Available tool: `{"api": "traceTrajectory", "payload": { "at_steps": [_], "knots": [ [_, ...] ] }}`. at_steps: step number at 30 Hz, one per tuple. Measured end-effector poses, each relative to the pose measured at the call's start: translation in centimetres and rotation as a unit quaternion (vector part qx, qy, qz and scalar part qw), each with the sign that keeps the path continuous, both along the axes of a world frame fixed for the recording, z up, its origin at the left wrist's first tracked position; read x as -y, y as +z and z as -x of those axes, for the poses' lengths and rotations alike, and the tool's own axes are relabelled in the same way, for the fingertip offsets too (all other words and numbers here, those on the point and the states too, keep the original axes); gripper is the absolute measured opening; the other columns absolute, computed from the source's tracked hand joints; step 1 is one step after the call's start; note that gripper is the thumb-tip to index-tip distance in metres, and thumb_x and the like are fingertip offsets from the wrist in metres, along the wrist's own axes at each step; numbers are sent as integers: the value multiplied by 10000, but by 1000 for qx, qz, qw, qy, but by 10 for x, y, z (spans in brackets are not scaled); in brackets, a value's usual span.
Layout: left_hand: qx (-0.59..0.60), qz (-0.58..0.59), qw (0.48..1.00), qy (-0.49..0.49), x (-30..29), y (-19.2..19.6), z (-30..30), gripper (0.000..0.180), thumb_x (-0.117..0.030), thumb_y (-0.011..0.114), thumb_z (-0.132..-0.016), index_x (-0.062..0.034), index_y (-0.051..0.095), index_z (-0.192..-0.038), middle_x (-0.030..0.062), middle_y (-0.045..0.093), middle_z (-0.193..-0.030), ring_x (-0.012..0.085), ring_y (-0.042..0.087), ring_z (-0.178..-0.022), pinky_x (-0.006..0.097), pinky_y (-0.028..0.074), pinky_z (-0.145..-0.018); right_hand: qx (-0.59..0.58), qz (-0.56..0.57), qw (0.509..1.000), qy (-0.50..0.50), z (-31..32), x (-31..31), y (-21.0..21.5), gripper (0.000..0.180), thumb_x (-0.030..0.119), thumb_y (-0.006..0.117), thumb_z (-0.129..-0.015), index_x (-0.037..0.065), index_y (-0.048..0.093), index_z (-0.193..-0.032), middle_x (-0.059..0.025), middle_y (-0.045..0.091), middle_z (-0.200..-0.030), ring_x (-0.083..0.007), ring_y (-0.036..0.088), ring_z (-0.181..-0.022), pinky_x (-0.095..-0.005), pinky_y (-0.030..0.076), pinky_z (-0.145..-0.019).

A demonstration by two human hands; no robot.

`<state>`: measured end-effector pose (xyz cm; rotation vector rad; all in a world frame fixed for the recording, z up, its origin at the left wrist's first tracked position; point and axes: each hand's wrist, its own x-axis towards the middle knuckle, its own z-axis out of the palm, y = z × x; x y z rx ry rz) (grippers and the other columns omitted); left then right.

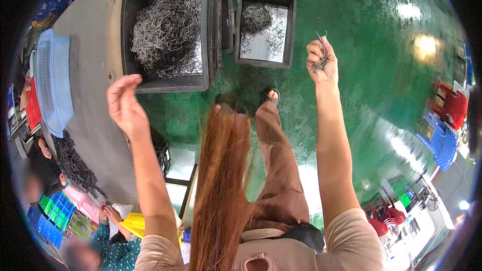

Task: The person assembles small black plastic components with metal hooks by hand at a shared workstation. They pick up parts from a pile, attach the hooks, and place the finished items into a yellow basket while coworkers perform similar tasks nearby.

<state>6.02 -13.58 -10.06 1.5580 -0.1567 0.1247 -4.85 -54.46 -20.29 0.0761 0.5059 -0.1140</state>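
Our right hand (322, 60) clenched on a small bunch of wire pieces (321, 50) above the green floor (371, 70) beside the small dark bin (265, 29), our left hand (125, 105) open and empty near the large bin (170, 30) of wire on the grey table (90, 35).

So the big bin (170, 30) sits at the far end of the table (90, 70), packed with wire clips (168, 27). Just right of it, down on the floor (371, 60), is a smaller bin (265, 29) with only a few clips in it. A basket (52, 80) lies on the table's left edge. Stacked chairs (444, 120) are way off right.
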Motion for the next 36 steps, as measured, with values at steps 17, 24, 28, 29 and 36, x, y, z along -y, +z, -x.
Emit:
{"api": "traceTrajectory", "payload": {
  "at_steps": [17,24,28,29,36],
  "knots": [
    [-95,-264,919,-278,167,-193,124,253,122,465,-756,-22,619,-894,97,610,-850,183,613,-750,252,482,-683,38,-66,997,-10,-12,-4,-160,180,85,598,-833,64,444,-741,-2,420,-663,-92,372,-525,-200,257,-378],
    [408,-448,794,-61,126,-161,111,199,-68,620,-727,-61,621,-925,94,605,-993,329,566,-933,418,437,-839,52,-82,993,64,-50,-17,-217,191,106,650,-801,28,479,-765,-1,432,-669,-91,387,-538,-199,248,-379],
    [451,-479,702,274,107,-126,84,369,-252,684,-716,-49,583,-1008,98,602,-978,329,555,-956,512,353,-932,73,-59,989,117,-73,-26,-227,169,95,639,-808,42,485,-765,-5,443,-663,-97,398,-542,-198,265,-382],
    [402,-562,680,245,102,-131,79,359,-252,692,-710,-43,586,-982,97,603,-943,310,563,-927,517,349,-934,82,-50,988,117,-78,-24,-222,173,91,641,-806,59,479,-755,-3,436,-656,-100,399,-540,-200,270,-381],
    [484,-502,692,185,78,-120,41,143,-49,587,-772,-9,526,-649,98,483,-579,230,449,-503,323,332,-479,107,-59,984,132,-90,-27,-218,232,115,530,-895,45,421,-703,-6,350,-632,-82,321,-526,-223,221,-387]
  ]
}}
